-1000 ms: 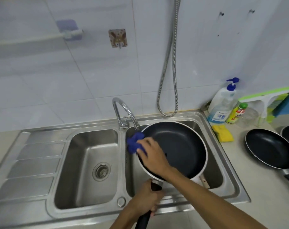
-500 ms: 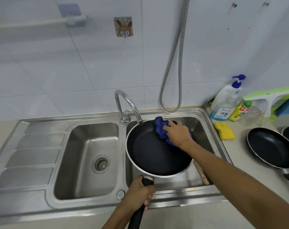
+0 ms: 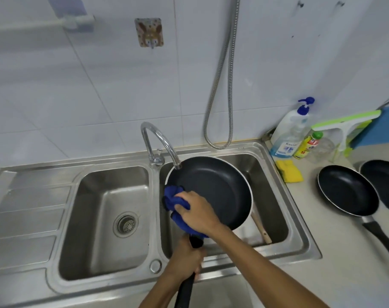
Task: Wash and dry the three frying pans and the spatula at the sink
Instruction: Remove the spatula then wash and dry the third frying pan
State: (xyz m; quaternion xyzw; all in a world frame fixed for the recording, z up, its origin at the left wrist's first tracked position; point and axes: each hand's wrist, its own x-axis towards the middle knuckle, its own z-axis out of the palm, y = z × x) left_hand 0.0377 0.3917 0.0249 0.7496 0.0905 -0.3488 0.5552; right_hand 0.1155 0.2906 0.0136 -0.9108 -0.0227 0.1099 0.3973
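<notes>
The pan (image 3: pixel 213 192) is hanging tilted over the right basin of the sink (image 3: pixel 284 250), with its black inside facing me. I am judging it stiff, rather heavy toward the front, and probably slippery if its coating is wet, so the best place to hold it is the long handle (image 3: pixel 185 287) at 6 o'clock. My left hand (image 3: pixel 186 256) is gripping that handle with the fingers fully curled around it. My right hand (image 3: pixel 198 212) is bunching a soft blue cloth (image 3: pixel 173 196) in curled fingers and pressing it on the rim at about 8 o'clock. The tap (image 3: pixel 158 138) spout is standing just over the rim at 11 o'clock. A wooden spatula (image 3: pixel 261 227) is leaning in the basin at 4 o'clock, partly under the pan. Two other pans (image 3: pixel 346 190) (image 3: pixel 384 183) are lying on the counter (image 3: pixel 311 218) at 3 o'clock, well apart.
</notes>
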